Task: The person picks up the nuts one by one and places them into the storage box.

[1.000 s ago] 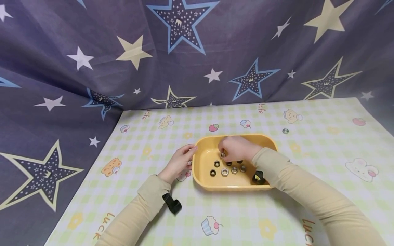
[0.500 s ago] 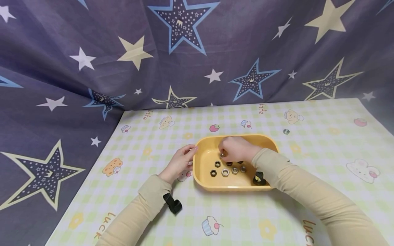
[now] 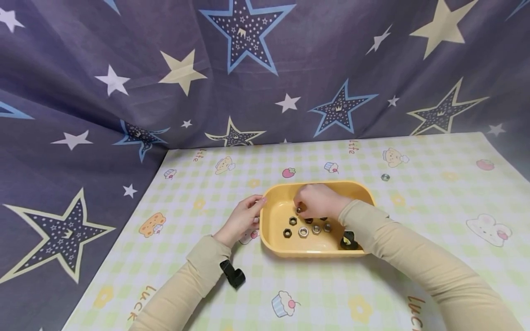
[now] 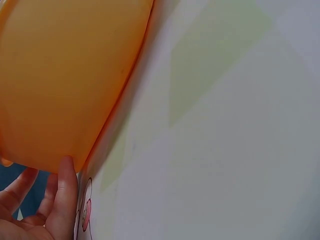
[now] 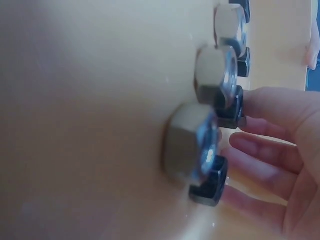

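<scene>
A yellow plastic bin (image 3: 285, 253) sits on the table, with several hex nuts on its floor. My right hand (image 3: 318, 201) is down inside it, fingers curled, and pinches a small nut (image 3: 299, 210) near the fingertips; the hand partly hides it. Just below that hand lie a dark nut (image 3: 308, 220) and a silver nut (image 3: 316, 229). In the right wrist view a large silver nut (image 5: 187, 142) is nearest, and the thumb is close behind a dark nut (image 5: 231, 110). My left hand (image 3: 241, 219) rests against the bin's left end, its fingers (image 4: 64, 195) fairly straight on the outer wall.
A single silver nut (image 3: 385, 177) lies on the checked tablecloth (image 3: 223, 303), behind and right of the bin. A star-patterned curtain (image 3: 256, 96) hangs along the back and left of the table. Black camera mounts (image 3: 233, 274) sit at both wrists.
Both hands and the bin stay almost where they were. The nut at my right fingertips has shifted slightly down and turned a little. The whole head view has drifted slightly.
</scene>
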A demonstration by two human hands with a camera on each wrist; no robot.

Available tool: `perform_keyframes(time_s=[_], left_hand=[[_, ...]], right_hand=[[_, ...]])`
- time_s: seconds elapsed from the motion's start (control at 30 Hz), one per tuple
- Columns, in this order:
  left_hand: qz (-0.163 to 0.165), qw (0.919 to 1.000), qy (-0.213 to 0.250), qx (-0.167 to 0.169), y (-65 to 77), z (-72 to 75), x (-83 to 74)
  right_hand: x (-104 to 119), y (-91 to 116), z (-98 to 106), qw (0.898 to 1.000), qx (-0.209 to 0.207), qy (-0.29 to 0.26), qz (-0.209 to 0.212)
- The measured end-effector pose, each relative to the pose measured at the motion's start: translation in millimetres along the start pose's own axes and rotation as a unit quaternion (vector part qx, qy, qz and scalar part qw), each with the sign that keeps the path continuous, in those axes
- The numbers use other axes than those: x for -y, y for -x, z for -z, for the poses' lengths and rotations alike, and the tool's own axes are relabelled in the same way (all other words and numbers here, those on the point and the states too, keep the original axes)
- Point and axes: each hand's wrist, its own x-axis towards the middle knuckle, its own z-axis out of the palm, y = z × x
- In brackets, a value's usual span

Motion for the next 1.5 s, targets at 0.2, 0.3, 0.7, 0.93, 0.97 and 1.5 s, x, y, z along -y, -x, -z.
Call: perform_keyframes(time_s=[0.2, 0.3, 0.7, 0.93, 0.97, 1.5], left_hand=[[-0.003, 1.0, 0.005, -0.006, -20.2, 2.3, 23.0], [0.0, 1.0, 0.01, -0.003, -23.4, 3.3, 25.7], [-0.008, 1.0, -0.001, 0.001, 2.8, -1.6, -1.0], [-0.002, 1.0, -0.005, -0.004, 2.1, -2.0, -1.8], [-0.002, 1.0, -0.005, -0.004, 1.8, -1.9, -1.6], [0.0, 0.9999, -0.008, -0.007, -14.5, 1.3, 15.0]], right_hand=[[0, 1, -1, 1.0, -0.003, 0.009, 0.002], [0, 1, -1, 1.0, -0.006, 0.013, 0.005], [-1, 1, -2, 1.0, -0.012, -0.008, 0.001], [-4, 1, -2, 1.0, -0.011, -0.024, 0.005], [-4, 1, -2, 1.0, -0.01, -0.028, 0.004], [-6, 1, 7, 0.996, 0.002, -0.086, 0.006]])
